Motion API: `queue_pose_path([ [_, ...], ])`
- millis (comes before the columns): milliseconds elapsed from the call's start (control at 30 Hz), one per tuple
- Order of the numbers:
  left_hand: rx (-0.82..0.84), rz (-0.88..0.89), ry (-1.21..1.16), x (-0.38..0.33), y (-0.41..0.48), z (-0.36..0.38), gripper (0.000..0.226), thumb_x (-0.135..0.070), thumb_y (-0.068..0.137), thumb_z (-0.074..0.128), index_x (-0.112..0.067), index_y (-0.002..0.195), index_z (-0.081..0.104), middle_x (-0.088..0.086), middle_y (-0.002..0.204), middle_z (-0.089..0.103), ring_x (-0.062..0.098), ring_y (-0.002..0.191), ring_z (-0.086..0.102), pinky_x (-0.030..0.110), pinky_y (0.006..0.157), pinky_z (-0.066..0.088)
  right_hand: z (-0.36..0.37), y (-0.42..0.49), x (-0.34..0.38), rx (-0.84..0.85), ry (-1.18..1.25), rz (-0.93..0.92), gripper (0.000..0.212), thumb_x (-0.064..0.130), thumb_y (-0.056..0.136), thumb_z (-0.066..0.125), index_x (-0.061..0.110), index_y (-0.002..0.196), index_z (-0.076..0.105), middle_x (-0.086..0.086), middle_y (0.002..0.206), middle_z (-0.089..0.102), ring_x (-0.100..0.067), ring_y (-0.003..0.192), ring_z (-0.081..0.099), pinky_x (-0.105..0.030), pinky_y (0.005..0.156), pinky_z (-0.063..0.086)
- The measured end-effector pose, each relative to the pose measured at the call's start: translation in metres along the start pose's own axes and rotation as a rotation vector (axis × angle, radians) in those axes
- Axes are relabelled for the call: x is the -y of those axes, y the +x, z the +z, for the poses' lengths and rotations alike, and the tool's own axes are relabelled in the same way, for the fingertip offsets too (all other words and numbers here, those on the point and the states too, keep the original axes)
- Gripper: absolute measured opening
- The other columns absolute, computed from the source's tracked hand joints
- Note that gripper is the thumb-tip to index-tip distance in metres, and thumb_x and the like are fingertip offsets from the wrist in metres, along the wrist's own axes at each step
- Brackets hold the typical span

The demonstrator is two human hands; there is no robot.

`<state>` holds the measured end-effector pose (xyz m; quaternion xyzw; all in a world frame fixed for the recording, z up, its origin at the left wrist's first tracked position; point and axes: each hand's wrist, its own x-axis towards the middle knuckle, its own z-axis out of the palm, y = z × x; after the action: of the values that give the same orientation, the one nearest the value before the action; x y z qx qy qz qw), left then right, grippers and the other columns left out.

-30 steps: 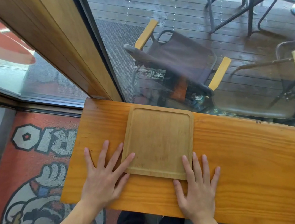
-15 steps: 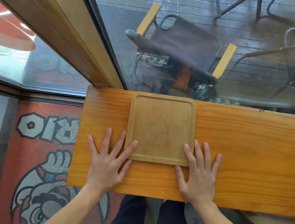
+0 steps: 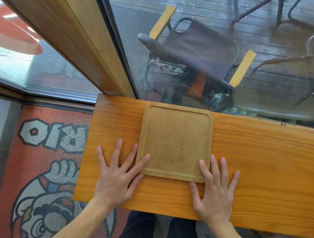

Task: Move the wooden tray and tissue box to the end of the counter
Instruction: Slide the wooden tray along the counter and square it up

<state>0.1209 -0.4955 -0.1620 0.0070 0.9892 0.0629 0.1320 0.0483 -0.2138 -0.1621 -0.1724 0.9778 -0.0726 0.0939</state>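
Lying flat beside the tray (image 3: 175, 141), both hands, left (image 3: 119, 175) and right (image 3: 213, 189), grip nothing; the tray sits near the desk (image 3: 264, 171) end, so a hard sideways shove could push it off the edge.

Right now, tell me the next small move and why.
Probably slide the wooden tray left toward the counter's end: a bare strip of counter separates them. The left hand and right hand lie flat at its near corners. No tissue box is in view.
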Motion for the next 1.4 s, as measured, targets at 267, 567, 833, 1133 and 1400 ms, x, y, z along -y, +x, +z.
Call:
queue_pose_path([
  [267,0.008,-0.007,0.011,0.000,0.000,0.001,0.061,-0.053,0.098,0.039,-0.037,0.156,0.028,0.008,0.164,0.031,0.050,0.150,0.023,0.086,0.105,0.014,0.003,0.000,0.000,0.021,-0.015,0.004,0.066,0.060,0.094,0.027,0.024,0.148,0.034,-0.009,0.160,0.030,-0.035,0.150,0.019,-0.072,0.113,0.011],
  [567,0.001,-0.038,0.012,0.000,0.001,0.003,0.068,-0.053,0.092,0.046,-0.039,0.156,0.028,0.006,0.166,0.028,0.046,0.152,0.021,0.085,0.107,0.013,0.006,0.001,-0.001,0.019,-0.040,-0.016,0.066,0.056,0.092,0.035,0.022,0.149,0.029,-0.012,0.160,0.029,-0.037,0.150,0.018,-0.074,0.112,0.009],
  [833,0.021,-0.028,0.033,0.000,0.001,0.006,0.069,-0.056,0.093,0.043,-0.039,0.157,0.024,0.006,0.167,0.025,0.047,0.152,0.019,0.085,0.106,0.012,0.011,0.001,-0.004,-0.003,-0.067,-0.040,0.072,0.055,0.087,0.044,0.024,0.149,0.028,-0.011,0.160,0.029,-0.036,0.151,0.017,-0.074,0.112,0.009],
  [1133,0.125,-0.029,0.011,-0.004,-0.002,-0.001,0.065,-0.055,0.097,0.035,-0.042,0.158,0.018,0.005,0.168,0.024,0.045,0.154,0.013,0.085,0.108,0.009,0.007,-0.003,0.000,0.031,-0.009,0.004,0.071,0.056,0.087,0.049,0.031,0.151,0.031,-0.002,0.163,0.025,-0.029,0.153,0.011,-0.068,0.116,0.000],
  [1400,0.653,-0.144,-0.111,-0.008,0.002,-0.109,0.086,-0.013,0.093,0.043,-0.052,0.155,0.000,-0.005,0.171,0.001,0.039,0.156,0.000,0.073,0.114,0.024,-0.101,0.032,0.003,0.779,0.116,0.128,0.061,0.036,0.087,0.053,0.041,0.146,0.039,0.000,0.160,0.031,-0.024,0.147,0.029,-0.046,0.116,0.031],
])
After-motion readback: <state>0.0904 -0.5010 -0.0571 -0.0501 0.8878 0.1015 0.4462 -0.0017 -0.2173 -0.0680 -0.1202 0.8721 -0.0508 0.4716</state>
